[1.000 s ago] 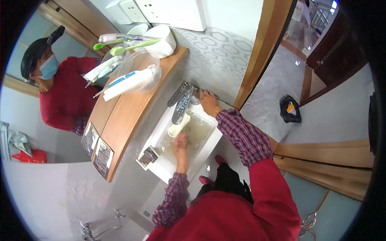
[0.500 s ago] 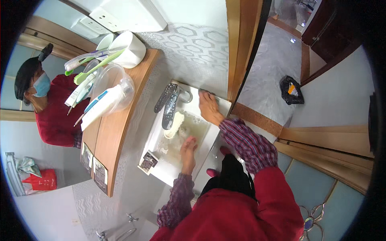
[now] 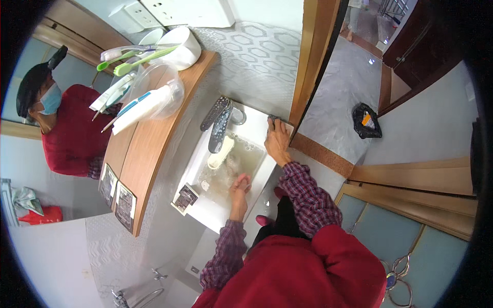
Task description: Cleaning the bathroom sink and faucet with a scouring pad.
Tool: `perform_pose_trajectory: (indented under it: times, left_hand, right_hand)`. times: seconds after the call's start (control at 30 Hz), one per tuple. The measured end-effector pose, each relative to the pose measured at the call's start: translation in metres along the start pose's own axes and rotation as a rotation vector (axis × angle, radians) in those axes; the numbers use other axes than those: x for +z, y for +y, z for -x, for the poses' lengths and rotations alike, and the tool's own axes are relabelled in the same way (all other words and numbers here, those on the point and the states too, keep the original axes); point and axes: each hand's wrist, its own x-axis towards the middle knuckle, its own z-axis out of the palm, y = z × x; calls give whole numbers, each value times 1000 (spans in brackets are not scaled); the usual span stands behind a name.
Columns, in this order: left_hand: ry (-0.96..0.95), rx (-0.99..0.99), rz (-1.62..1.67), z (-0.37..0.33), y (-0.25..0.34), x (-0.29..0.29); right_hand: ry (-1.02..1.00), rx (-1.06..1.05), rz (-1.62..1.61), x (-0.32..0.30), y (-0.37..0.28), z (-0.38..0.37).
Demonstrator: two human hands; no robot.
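A white sink (image 3: 205,211) holds cloudy, sudsy water (image 3: 246,156). My left hand (image 3: 239,191) is low over the water with its fingers loosely bent and partly apart. I see nothing held in it. My right hand (image 3: 278,139) presses down at the sink's far right corner, its fingertips on a small dark pad (image 3: 271,118) mostly hidden beneath them. Over the basin reaches a dark grey tap (image 3: 219,132) speckled with drops. Just below the tap, a cream oblong thing (image 3: 221,153) lies partly in the water. A pale blurred shape (image 3: 233,163) shows underwater.
A wooden shelf (image 3: 154,154) on the left carries a white cup (image 3: 186,49), toothbrushes (image 3: 149,59) and a clear plastic tub (image 3: 172,95). A dark patterned card (image 3: 186,198) rests on the sink's near left corner. Beyond the doorway, a black bag (image 3: 366,122) sits on the floor.
My right hand has slid rightward along the sink's far rim to the corner, with the dark pad under its fingers. My left hand stays over the water, its fingers more bent.
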Motion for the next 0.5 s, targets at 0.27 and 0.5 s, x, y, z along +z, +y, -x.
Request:
perform_pose_trajectory:
  times: [0.27,0.5]
  left_hand:
    - [-27,105,98,-17,21,11]
    - [-74,126,-1,-23,37,13]
  right_hand:
    - [-193,-69,-272,47,-53,68]
    - [88,-88,-137,-22,-34,15]
